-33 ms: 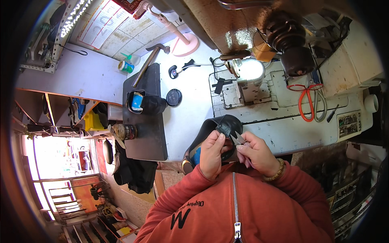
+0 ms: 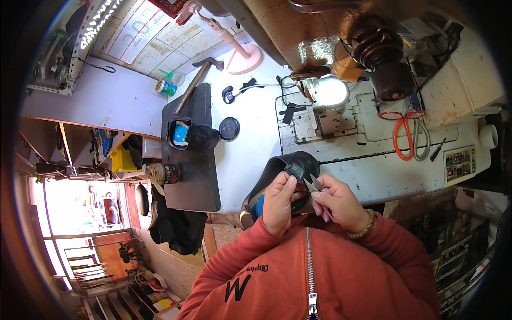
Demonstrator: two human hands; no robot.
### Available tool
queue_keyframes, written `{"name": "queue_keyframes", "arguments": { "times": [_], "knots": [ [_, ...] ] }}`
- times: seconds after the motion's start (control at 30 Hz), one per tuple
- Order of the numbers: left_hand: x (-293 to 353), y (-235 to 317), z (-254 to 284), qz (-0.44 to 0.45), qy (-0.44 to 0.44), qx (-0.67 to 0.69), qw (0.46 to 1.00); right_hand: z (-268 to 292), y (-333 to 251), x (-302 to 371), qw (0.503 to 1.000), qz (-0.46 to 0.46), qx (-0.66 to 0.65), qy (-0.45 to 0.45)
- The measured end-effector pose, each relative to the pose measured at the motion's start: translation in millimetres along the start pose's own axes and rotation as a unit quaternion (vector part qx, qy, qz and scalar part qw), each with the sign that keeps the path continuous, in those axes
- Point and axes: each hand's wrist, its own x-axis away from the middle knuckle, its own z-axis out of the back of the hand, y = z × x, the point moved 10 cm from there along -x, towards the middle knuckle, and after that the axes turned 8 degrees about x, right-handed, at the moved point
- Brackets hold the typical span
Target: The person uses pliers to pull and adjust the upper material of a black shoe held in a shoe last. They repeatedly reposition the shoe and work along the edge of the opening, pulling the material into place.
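A black shoe (image 2: 277, 162) rests at the front edge of the white worktop, close to my body; a patch of blue shows inside it. My left hand (image 2: 280, 200) pinches the shoe's edge between thumb and fingers. Small scissors (image 2: 313, 183) with pointed metal blades and a pinkish handle sit in my right hand (image 2: 337, 198). Their tips point at the black material beside my left fingertips, and whether they touch it I cannot tell. My right fingers wrap round the handle and hide most of it.
To the left, a dark board (image 2: 186, 181) carries a second black shoe (image 2: 205, 137), a hammer (image 2: 192, 88) and a jar (image 2: 169, 174). Beside it lies a round black lid (image 2: 229, 128). A sewing machine (image 2: 384, 58) with a lit lamp stands at right, near red-handled scissors (image 2: 404, 136).
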Motion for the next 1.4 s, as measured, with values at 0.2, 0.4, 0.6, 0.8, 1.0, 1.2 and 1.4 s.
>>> {"name": "queue_keyframes", "arguments": {
  "times": [0.2,0.4,0.6,0.8,1.0,1.2,1.4],
  "knots": [
    [0,1,-1,-0.002,-0.005,0.003,1.000,-7,0,2,0.998,-0.028,-0.052,-0.039],
    [0,3,-2,-0.005,-0.003,-0.001,1.000,-6,6,2,0.994,-0.054,-0.083,-0.041],
    [0,2,-1,-0.004,0.006,-0.002,1.000,-6,6,-1,0.994,-0.044,-0.091,-0.041],
    [0,3,-1,-0.013,0.000,-0.034,0.999,-3,8,-2,0.996,-0.044,-0.076,-0.028],
    [2,6,-1,-0.007,0.007,-0.075,0.997,19,-21,4,0.977,0.101,0.129,0.137],
    [3,9,-6,-0.010,0.011,-0.099,0.995,16,-67,13,0.882,0.281,0.313,0.212],
    [0,15,-11,-0.033,-0.022,-0.150,0.988,6,-73,8,0.874,0.280,0.355,0.179]
  ]
}}
